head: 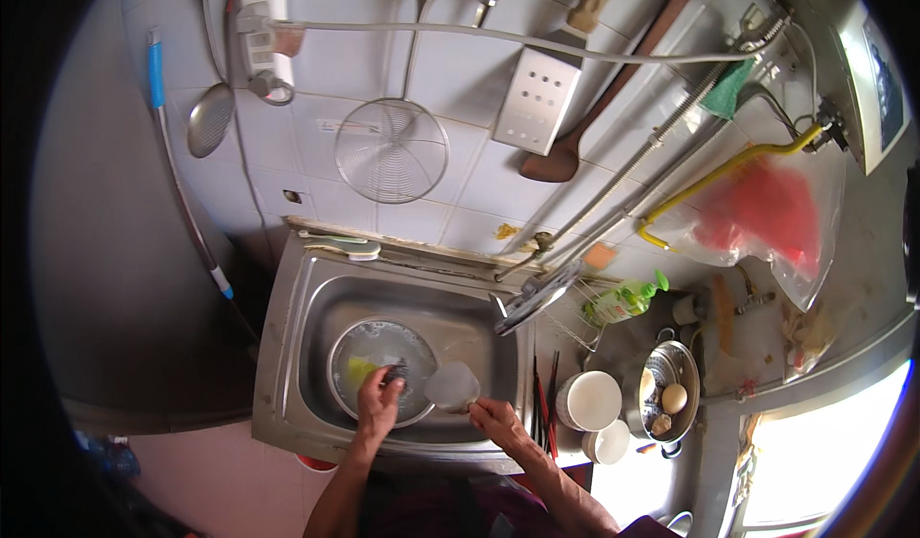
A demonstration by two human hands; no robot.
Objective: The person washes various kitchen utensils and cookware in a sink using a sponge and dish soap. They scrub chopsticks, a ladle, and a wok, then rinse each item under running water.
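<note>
My left hand (pixel 377 401) is over a round basin (pixel 332 376) of cloudy, sudsy water inside the steel sink. Its fingers are closed on a dark scouring pad (pixel 395 373), probably steel wool. Something yellow-green (pixel 359 369), perhaps a sponge or cloth, sits in the water beside those fingers. My right hand (pixel 497 423) grips the short end of a pale, rounded utensil (pixel 451 387), which looks like a rice paddle or spoon. The utensil's broad head is just right of the basin, above the sink floor, apart from the scouring pad.
Right of the sink (pixel 460 308) lie several chopsticks (pixel 545 401), two white bowls (pixel 589 398) and a steamer pot (pixel 672 394) holding eggs. A faucet (pixel 539 297) juts over the sink's right side, near a green soap bottle (pixel 624 302). A wire strainer (pixel 392 150) hangs on the tiled wall.
</note>
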